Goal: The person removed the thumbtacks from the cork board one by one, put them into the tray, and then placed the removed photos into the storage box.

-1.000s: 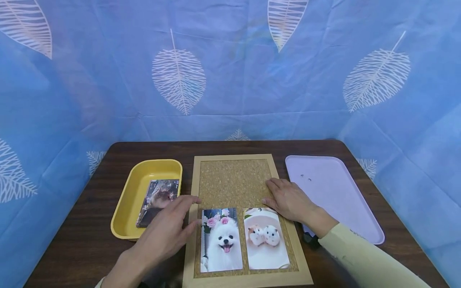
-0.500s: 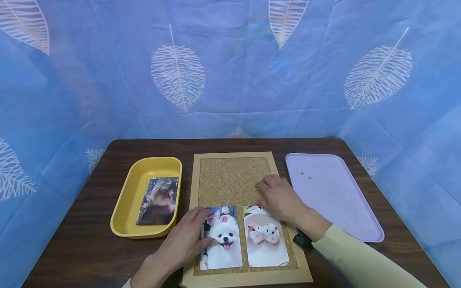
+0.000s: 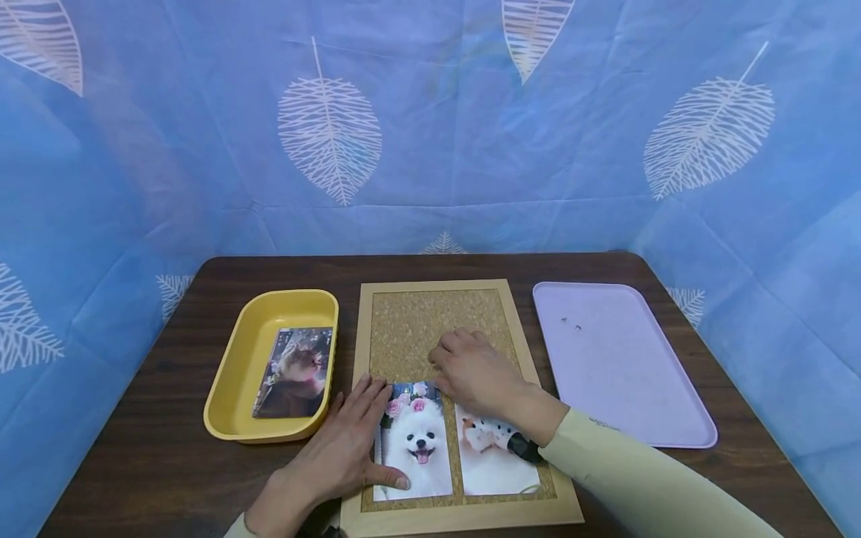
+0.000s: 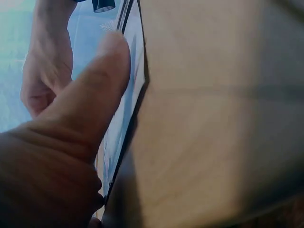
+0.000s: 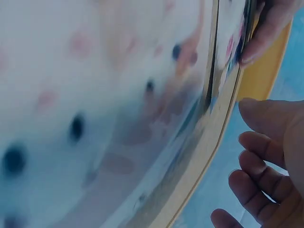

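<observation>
A cork board (image 3: 437, 321) with a light wooden frame lies on the table, bearing two photos on its near half. My left hand (image 3: 343, 441) rests with extended fingers along the left edge of the white dog photo (image 3: 420, 456), its thumb lying on the lower left part. In the left wrist view that thumb (image 4: 90, 85) lies across the photo's surface. My right hand (image 3: 480, 373) is over the board between the photos, near the dog photo's top right corner, its forearm covering part of the hamster photo (image 3: 491, 471). The right wrist view shows its fingers (image 5: 259, 185) loosely bent, nothing between them.
Left of the board stands a yellow tray (image 3: 232, 373) with a photo (image 3: 296, 373) of an animal in it. On the right lies a lilac tray (image 3: 625, 373) with small shiny bits (image 3: 578, 327) near its far left corner. A blue leaf-print cloth (image 3: 430, 134) hangs behind.
My left hand has moved right from beside the board onto the dog photo's left edge. My right hand has slid left from the board's right frame toward the dog photo's top right corner.
</observation>
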{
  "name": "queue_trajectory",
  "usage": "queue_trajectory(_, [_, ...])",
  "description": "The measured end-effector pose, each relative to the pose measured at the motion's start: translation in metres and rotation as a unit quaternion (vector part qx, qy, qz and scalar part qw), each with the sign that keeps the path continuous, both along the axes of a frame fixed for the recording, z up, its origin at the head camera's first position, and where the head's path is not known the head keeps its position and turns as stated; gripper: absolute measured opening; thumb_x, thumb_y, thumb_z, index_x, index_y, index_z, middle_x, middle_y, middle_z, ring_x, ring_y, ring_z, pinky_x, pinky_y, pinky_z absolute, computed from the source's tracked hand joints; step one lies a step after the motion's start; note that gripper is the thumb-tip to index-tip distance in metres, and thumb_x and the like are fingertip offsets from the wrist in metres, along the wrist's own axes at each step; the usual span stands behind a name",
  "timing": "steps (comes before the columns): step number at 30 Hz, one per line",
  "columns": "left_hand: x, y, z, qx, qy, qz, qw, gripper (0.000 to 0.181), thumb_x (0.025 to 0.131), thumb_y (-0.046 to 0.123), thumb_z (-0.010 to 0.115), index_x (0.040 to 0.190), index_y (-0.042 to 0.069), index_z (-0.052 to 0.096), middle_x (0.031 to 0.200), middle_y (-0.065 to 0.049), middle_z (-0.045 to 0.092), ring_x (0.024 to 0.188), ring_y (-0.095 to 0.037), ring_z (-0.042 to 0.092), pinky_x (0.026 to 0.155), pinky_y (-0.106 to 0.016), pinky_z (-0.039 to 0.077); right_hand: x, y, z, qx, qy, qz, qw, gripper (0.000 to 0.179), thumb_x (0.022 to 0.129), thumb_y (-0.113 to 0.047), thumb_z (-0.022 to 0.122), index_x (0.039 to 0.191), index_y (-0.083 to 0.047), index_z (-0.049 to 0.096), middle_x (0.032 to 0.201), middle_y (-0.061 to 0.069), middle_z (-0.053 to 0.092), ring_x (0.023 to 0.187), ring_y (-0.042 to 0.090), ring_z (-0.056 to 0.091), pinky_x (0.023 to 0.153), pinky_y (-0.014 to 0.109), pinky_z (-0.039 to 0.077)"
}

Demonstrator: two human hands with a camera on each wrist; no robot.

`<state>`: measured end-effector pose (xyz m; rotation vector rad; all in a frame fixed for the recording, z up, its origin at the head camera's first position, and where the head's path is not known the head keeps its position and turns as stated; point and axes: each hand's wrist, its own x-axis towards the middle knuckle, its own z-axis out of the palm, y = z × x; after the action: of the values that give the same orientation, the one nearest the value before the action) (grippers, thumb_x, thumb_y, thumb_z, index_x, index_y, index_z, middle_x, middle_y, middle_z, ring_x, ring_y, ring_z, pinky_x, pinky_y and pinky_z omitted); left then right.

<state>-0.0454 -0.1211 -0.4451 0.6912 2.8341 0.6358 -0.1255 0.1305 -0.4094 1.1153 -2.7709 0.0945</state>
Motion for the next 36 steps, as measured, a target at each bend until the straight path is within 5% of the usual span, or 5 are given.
queue_trajectory(12, [0.005,-0.011,-0.006,-0.03,0.022,-0.041,0.9985,0.134,0.071,0.088,0.069,0.167,0.004,0.027,0.176,-0.016,0.017,0.164,-0.037,0.011,0.124,-0.068,0.026,-0.002,-0.022,-0.009,0.015,-0.007,0.05,0.9986,0.017,0.1,-0.033,0.073,0.11,-0.02,0.078,0.108,-0.004,0.069,0.106,0.019,0.062,0.09,0.042,0.052])
queue_trajectory(19, [0.004,-0.011,-0.008,-0.042,0.02,-0.043,0.998,0.133,0.072,0.091,0.063,0.167,0.006,0.026,0.177,-0.014,0.017,0.164,-0.035,0.01,0.126,-0.065,0.024,-0.006,-0.027,-0.011,0.022,0.013,0.074,0.9969,0.014,0.101,-0.033,0.071,0.107,-0.022,0.079,0.106,-0.006,0.072,0.107,0.017,0.063,0.101,0.043,0.05])
queue_trajectory(36, [0.005,-0.015,-0.009,-0.032,0.025,-0.06,0.9973,0.134,0.072,0.092,0.062,0.167,0.003,0.027,0.175,-0.018,0.02,0.164,-0.037,0.01,0.127,-0.063,0.025,-0.013,-0.04,-0.01,0.072,0.013,0.1,0.9923,0.014,0.105,-0.03,0.068,0.103,-0.029,0.082,0.105,-0.013,0.074,0.1,0.012,0.059,0.098,0.039,0.047])
